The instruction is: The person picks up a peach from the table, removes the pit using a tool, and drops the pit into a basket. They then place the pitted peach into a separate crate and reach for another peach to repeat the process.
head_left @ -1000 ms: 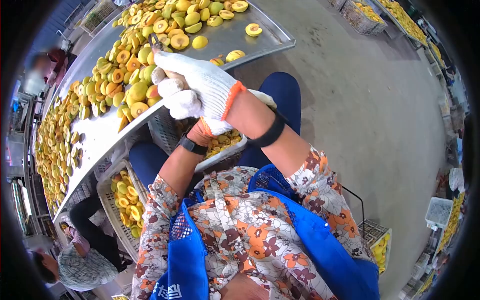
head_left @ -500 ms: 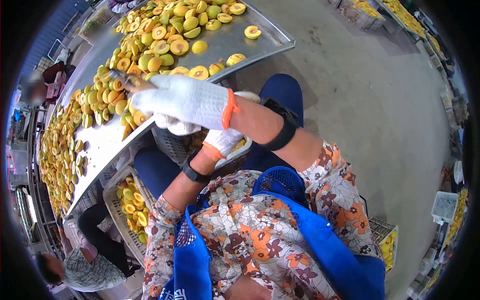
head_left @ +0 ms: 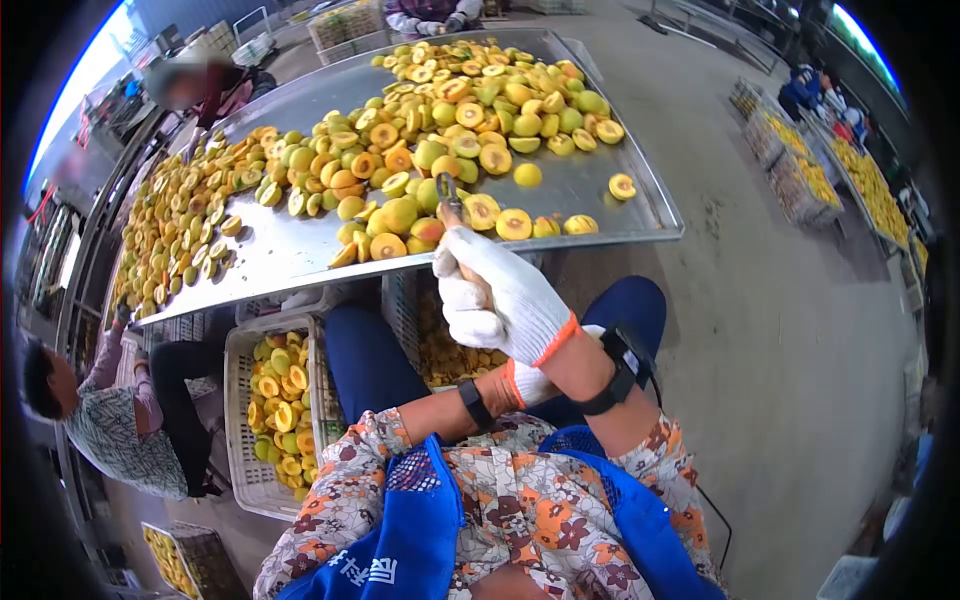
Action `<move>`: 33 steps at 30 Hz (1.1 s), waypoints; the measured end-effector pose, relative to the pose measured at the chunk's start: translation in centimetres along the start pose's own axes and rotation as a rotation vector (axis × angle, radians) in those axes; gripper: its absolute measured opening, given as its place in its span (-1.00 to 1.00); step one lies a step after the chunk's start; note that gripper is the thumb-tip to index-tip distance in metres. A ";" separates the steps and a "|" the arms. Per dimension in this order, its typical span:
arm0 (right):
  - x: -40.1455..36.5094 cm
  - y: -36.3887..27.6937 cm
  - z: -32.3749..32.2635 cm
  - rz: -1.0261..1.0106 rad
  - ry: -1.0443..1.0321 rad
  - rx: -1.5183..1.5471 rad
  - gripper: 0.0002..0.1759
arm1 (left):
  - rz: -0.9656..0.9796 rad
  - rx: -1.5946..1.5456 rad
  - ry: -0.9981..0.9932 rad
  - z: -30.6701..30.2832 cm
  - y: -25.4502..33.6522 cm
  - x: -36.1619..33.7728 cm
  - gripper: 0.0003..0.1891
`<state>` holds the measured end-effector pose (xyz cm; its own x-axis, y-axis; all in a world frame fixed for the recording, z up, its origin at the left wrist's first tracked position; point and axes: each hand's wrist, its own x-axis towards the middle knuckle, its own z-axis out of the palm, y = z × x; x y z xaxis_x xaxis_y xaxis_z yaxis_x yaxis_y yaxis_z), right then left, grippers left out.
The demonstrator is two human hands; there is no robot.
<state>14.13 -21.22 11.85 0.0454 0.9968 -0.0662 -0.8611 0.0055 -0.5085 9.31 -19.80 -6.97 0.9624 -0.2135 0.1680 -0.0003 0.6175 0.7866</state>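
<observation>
My right hand (head_left: 505, 295), in a white knitted glove with an orange cuff, is closed around a pitting tool (head_left: 449, 196) with a brownish handle and a narrow metal loop at its tip. The tip points away from me and overlaps the halved yellow peaches (head_left: 398, 215) at the near edge of the metal table (head_left: 270, 278). Crossed beneath my right wrist is my left hand (head_left: 532, 384), gloved the same way; its fingers are hidden behind the right forearm. Several halves show brown pits or hollows on their cut faces.
A crate (head_left: 240, 450) of peach halves stands left of my knees. Another crate (head_left: 400, 310) holding peach pieces sits between my legs under the table edge. One person (head_left: 120, 420) sits at left; others are across the table. Stacked crates (head_left: 800, 185) stand at the right.
My view has tilted up and swung left, showing more of the table. The right hand with the pitting tool has turned from pointing left to pointing away from me; the left hand is now more hidden.
</observation>
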 end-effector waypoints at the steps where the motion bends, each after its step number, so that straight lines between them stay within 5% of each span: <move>1: 0.2 0.4 -0.1 0.012 -0.008 -0.011 -0.63 | -0.023 0.047 0.019 0.2 0.1 0.3 -0.44; 4: 0.6 1.4 -0.1 -0.001 0.039 0.016 -0.63 | 0.020 0.325 0.000 -1.8 -2.2 1.3 -0.48; 11: 1.0 2.2 0.2 -0.085 0.090 -0.165 -0.69 | 0.023 -0.121 -0.114 -1.3 -0.7 -0.3 -0.53; 15: -0.1 1.0 1.0 -0.210 0.252 -0.581 -0.78 | 0.346 0.842 0.036 -6.5 -2.2 -1.3 -0.59; 17: -0.5 0.8 -2.0 -0.384 0.342 -0.826 -0.81 | 0.157 1.270 0.126 -4.0 6.1 -2.9 -0.64; 19: -1.4 0.3 -3.3 -0.401 0.388 -0.727 -0.85 | -0.068 0.642 0.446 -2.3 11.6 -3.7 -0.70; 21: -1.1 1.2 -4.1 -0.449 0.454 -0.670 -0.83 | 0.080 0.659 0.673 -7.1 14.2 -4.6 -0.77; 23: -0.2 2.7 -4.8 -0.418 0.412 -0.608 -0.86 | 0.570 0.016 0.877 -7.6 18.0 -4.1 -0.81; 27: 2.1 6.3 -3.7 -0.156 0.459 -0.585 -0.86 | 0.978 -0.130 0.845 -5.6 25.5 -3.9 -0.80; 29: 3.4 7.9 -3.3 -0.092 0.411 -0.544 -0.82 | 1.027 -0.157 0.872 -4.6 26.1 -3.4 -0.80; 31: 4.4 8.9 -3.0 -0.043 0.369 -0.515 -0.78 | 1.043 -0.299 0.697 -4.8 25.9 -3.0 -0.79; 33: 5.0 10.0 -3.8 0.013 0.299 -0.293 -0.72 | 1.013 -0.334 0.790 -2.9 25.7 -2.5 -0.84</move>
<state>7.72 -16.50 3.17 0.2176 0.9291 -0.2992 -0.6842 -0.0734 -0.7256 7.69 -1.19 11.04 0.4746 0.8731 0.1115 -0.8497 0.4213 0.3171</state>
